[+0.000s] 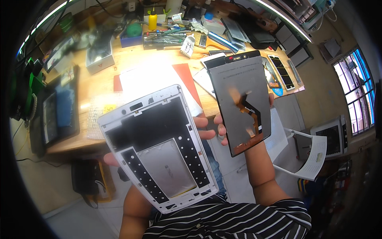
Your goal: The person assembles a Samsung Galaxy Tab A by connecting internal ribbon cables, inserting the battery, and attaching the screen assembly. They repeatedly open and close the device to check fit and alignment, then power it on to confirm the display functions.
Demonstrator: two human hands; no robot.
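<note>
My left hand (203, 128) is closed round a white tablet housing (159, 119) from behind, its fingertips showing at both side edges. The housing is tilted with its inside facing me, showing black sheeting and a silver battery pack (167, 167). In my right hand (221, 129) is a tablet screen panel (234, 87), gripped by its long edges. Its grey back faces me, with a black and orange flex cable (250, 109) across it. The two parts are held apart, side by side, above the bench's front edge. Both palms are hidden behind them.
On the wooden workbench (71, 144) lie a brightly lit white sheet (147, 75), a dark tablet (55, 107), a white box (100, 57) and a yellow bottle (152, 20). Several hand tools lie at the back. A white chair (314, 159) stands to the right.
</note>
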